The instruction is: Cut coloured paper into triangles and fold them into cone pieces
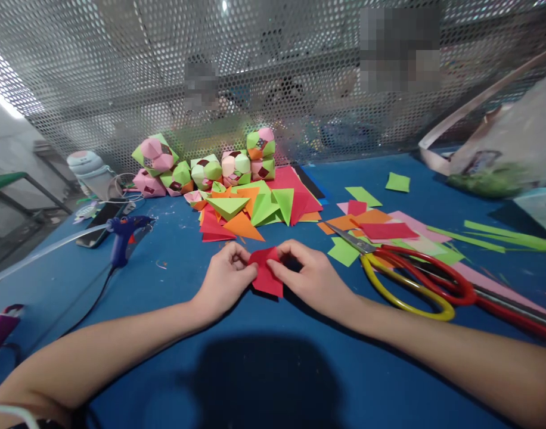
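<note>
Between my two hands is a small piece of red paper [268,281], held just above the blue table. My left hand [226,277] pinches its left edge with thumb and forefinger. On the opposite side, my right hand [313,274] grips the upper right part, its thumb lying on the paper's face. Just beyond my hands lies a pile of folded green, orange and red papers [228,207]. Scissors [389,268] with yellow and red handles rest near my right forearm, their blades over some paper scraps.
Several folded paper balls [205,173] stand along the perforated metal screen [237,119]. A blue glue gun [121,238], a phone [101,223] and a white bottle [90,173] are at left. Paper pieces [389,231] and green strips [509,235] lie right, before a bag [500,155].
</note>
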A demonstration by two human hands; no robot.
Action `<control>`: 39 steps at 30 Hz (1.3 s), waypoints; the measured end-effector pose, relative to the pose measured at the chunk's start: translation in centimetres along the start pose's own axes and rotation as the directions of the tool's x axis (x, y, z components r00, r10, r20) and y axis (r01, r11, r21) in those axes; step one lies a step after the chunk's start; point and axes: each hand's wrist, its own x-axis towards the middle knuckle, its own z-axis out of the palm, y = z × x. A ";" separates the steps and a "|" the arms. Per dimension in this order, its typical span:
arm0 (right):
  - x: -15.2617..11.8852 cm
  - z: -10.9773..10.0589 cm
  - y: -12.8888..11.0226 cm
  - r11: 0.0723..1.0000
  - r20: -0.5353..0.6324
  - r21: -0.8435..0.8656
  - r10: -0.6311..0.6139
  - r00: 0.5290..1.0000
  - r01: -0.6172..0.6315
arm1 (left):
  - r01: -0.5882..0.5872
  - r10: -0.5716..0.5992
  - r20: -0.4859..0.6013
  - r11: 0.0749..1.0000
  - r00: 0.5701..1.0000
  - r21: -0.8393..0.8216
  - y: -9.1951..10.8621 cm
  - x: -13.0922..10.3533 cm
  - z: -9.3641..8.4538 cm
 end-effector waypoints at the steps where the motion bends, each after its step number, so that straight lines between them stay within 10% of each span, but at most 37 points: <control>1: 0.0 0.0 0.0 1.000 -0.006 -0.006 -0.022 1.000 0.022 | 0.029 -0.029 0.008 0.999 1.000 -0.032 0.0 -0.1 0.1; 23: -0.3 -0.2 0.0 0.931 -0.008 0.020 -0.363 0.932 0.363 | 0.086 -0.083 0.031 0.991 0.996 -0.105 0.5 -0.5 0.4; 39: -0.2 -0.3 0.1 0.997 0.119 0.049 -0.073 0.990 0.068 | 0.074 -0.071 0.023 0.989 0.997 -0.127 0.4 -0.3 0.3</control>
